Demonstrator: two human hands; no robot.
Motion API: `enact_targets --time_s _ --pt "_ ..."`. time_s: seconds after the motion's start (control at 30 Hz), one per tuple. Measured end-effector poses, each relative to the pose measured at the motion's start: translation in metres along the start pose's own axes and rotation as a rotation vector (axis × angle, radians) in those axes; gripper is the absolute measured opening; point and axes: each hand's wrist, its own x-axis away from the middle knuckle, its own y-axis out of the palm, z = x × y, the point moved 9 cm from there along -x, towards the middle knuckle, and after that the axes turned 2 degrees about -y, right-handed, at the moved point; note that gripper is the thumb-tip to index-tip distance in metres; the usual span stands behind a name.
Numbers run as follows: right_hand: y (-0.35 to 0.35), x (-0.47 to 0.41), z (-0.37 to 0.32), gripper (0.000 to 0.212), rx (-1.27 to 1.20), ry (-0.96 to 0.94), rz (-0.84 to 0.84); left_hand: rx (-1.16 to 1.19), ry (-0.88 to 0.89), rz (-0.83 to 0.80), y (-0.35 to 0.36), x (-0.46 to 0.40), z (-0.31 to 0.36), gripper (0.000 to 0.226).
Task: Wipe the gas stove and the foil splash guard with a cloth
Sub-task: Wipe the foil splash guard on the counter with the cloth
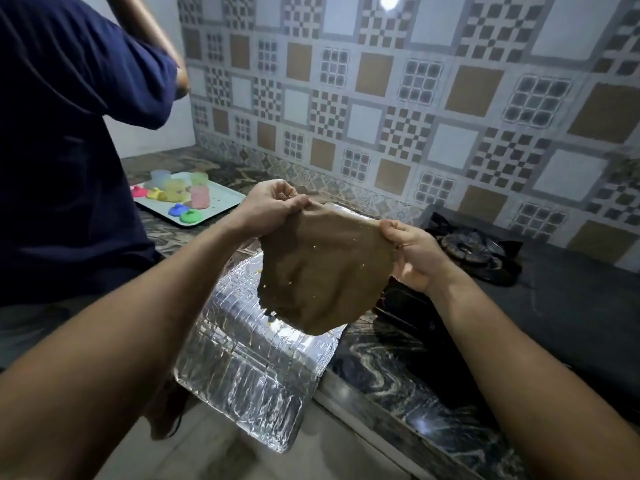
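Holding the brown cloth [323,271] spread in the air, the left hand [268,206] pinches one top corner and the right hand [414,252] pinches the other, so each grip is clenched on fabric and the rest hangs loose beneath them. Directly below the grips lies the foil splash guard [249,362], flat and jutting past the front edge of the desk [412,368], and just beyond the right grip sits the gas stove [474,249] with its dark burner. The main risk, as I judge it, is that pressing down on the overhanging part of the foil tips or slides it off the desk (nothing appears to pin it). Thin foil could also crease or tear if the cloth drags hard. Pale specks show on the cloth, so it may smear grime rather than lift it. A second person in a dark blue shirt [69,150] stands close beside the left grip, near a tray [221,199] of coloured cups, and a wide sweep could bump them.
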Motion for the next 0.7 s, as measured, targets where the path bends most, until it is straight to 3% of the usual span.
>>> enact_targets --time_s 0.07,0.13,0.23,0.33,0.43,0.53,0.6,0.67,0.7 --pt "0.002 -0.008 -0.007 0.048 -0.023 -0.042 0.008 -0.055 -0.095 -0.138 0.002 0.007 -0.002 0.03" --pt "0.015 -0.012 -0.014 0.063 -0.081 -0.079 -0.11 -0.165 -0.169 -0.273 0.004 0.013 -0.003 0.038" --pt "0.047 -0.002 0.005 0.056 0.14 -0.043 -0.331 0.029 -0.184 -0.282 -0.002 0.015 0.007 0.02" --pt "0.061 -0.005 0.018 0.04 0.17 -0.025 -0.304 0.352 -0.219 -0.172 -0.015 0.022 0.003 0.003" --pt "0.057 -0.024 0.007 0.033 -0.112 -0.039 -0.158 0.68 -0.429 -0.176 -0.012 0.042 -0.052 0.045" --pt "0.05 -0.031 0.033 0.017 -0.176 0.165 -0.097 0.589 -0.621 -0.305 0.017 0.074 -0.101 0.068" --pt "0.044 -0.031 0.055 0.009 -0.084 0.284 -0.157 0.506 -0.672 -0.203 0.025 0.079 -0.12 0.051" --pt "0.032 -0.033 0.06 0.034 -0.074 0.28 -0.204 0.494 -0.642 -0.01 0.021 0.078 -0.119 0.01" --pt "0.027 -0.038 0.062 0.049 -0.119 0.271 -0.218 0.531 -0.621 0.065 0.018 0.076 -0.116 0.011"
